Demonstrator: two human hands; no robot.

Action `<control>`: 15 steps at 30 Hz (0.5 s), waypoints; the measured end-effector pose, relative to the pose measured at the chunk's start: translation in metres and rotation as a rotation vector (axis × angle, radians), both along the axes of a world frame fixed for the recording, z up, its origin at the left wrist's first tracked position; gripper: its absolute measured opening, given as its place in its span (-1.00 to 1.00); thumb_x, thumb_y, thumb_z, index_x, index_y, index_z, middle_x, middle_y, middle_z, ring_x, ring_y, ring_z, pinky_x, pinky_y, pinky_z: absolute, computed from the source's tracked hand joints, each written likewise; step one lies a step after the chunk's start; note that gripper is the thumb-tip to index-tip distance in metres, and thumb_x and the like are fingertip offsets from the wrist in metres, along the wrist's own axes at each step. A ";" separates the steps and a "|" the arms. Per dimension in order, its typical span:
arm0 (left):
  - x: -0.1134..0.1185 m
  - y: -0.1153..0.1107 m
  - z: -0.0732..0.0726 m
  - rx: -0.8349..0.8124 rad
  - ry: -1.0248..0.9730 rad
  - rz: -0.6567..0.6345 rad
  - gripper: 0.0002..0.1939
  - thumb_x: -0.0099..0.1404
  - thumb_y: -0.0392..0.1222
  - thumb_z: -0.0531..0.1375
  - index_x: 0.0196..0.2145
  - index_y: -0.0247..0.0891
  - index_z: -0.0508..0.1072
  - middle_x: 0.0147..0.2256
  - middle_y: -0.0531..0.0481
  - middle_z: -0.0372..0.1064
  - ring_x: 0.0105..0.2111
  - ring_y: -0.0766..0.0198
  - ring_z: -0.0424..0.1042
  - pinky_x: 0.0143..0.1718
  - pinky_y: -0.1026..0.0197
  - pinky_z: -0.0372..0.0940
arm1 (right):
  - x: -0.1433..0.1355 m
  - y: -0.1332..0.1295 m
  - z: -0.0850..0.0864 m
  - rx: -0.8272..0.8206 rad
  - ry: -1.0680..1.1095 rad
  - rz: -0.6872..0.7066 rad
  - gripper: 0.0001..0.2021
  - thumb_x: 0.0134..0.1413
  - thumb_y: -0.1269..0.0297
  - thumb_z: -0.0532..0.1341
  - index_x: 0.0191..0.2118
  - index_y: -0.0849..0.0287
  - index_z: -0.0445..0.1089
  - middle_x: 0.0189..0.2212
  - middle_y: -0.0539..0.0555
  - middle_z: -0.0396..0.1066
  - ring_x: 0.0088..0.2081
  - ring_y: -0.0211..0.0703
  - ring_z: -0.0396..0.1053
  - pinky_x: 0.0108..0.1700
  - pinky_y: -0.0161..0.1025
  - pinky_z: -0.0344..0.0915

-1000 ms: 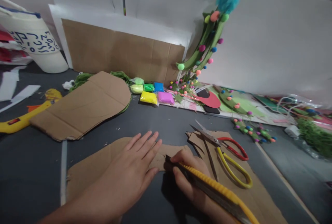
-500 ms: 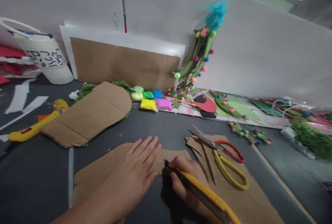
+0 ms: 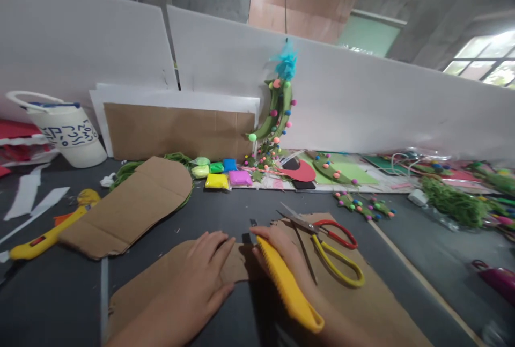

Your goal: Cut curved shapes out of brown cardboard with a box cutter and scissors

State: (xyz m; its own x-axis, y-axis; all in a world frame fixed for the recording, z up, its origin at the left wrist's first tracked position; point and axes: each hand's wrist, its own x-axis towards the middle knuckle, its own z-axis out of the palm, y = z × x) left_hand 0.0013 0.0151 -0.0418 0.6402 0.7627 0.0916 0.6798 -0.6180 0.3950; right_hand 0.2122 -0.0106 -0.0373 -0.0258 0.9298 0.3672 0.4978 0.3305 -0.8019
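Note:
My left hand (image 3: pixel 201 277) lies flat, fingers spread, on a piece of brown cardboard (image 3: pixel 139 288) near the front of the dark table. To its right, my right hand (image 3: pixel 285 256) is wrapped round a yellow utility knife (image 3: pixel 285 285). The knife's tip points away from me, at the right end of that cardboard. Scissors (image 3: pixel 316 227) with one red and one yellow handle rest open on a second cardboard sheet (image 3: pixel 362 304), right of my right hand. A rounded cardboard cutout (image 3: pixel 137 202) lies at the left.
A yellow glue gun (image 3: pixel 48 237) and white paper strips (image 3: pixel 28 191) lie at the left, near a white bucket (image 3: pixel 72 135). Colored clay packets (image 3: pixel 217 181) sit behind my hands. A green decorated crescent (image 3: pixel 281 111) hangs at the white partition (image 3: pixel 362 105). Green yarn (image 3: pixel 454 202) lies right.
The view has tilted upward. My right hand has turned the knife, so its yellow side faces up and its tip points forward. My left hand's fingers are slightly more bent.

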 end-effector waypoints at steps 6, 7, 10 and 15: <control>0.001 -0.002 0.022 -0.164 -0.057 0.020 -0.42 0.23 -0.12 0.20 0.20 -0.14 0.24 0.14 -0.15 0.21 0.15 0.03 0.20 0.16 -0.06 0.15 | 0.007 0.000 0.013 -0.303 0.590 0.172 -0.24 -0.10 0.50 0.14 0.27 -0.11 0.08 0.00 0.07 0.35 -0.09 -0.08 0.41 -0.08 -0.15 0.31; 0.000 -0.001 0.025 -0.165 -0.046 0.018 -0.41 0.22 -0.11 0.21 0.20 -0.13 0.24 0.15 -0.15 0.21 0.16 0.01 0.19 0.17 -0.07 0.14 | 0.008 0.000 0.019 -0.389 0.741 0.213 -0.16 -0.17 0.51 0.14 0.30 -0.10 -0.01 0.02 0.08 0.34 -0.12 -0.09 0.43 -0.11 -0.16 0.32; -0.004 0.000 0.032 -0.150 0.013 -0.009 -0.33 0.15 -0.12 0.27 0.22 -0.09 0.23 0.17 -0.17 0.21 0.17 -0.09 0.18 0.16 -0.17 0.12 | 0.015 0.004 0.039 -0.462 0.934 0.203 -0.12 -0.20 0.47 0.15 0.32 -0.01 -0.09 0.17 0.12 0.22 -0.08 -0.11 0.41 -0.09 -0.20 0.32; -0.013 0.001 0.031 -0.165 0.034 -0.109 -0.28 0.15 -0.13 0.27 0.26 -0.03 0.17 0.24 -0.18 0.14 0.21 -0.11 0.14 0.18 -0.22 0.10 | 0.030 0.025 0.051 -0.242 0.158 -0.021 -0.31 0.01 0.41 0.10 0.28 0.13 -0.12 0.10 0.20 0.32 -0.13 -0.10 0.40 -0.08 -0.17 0.30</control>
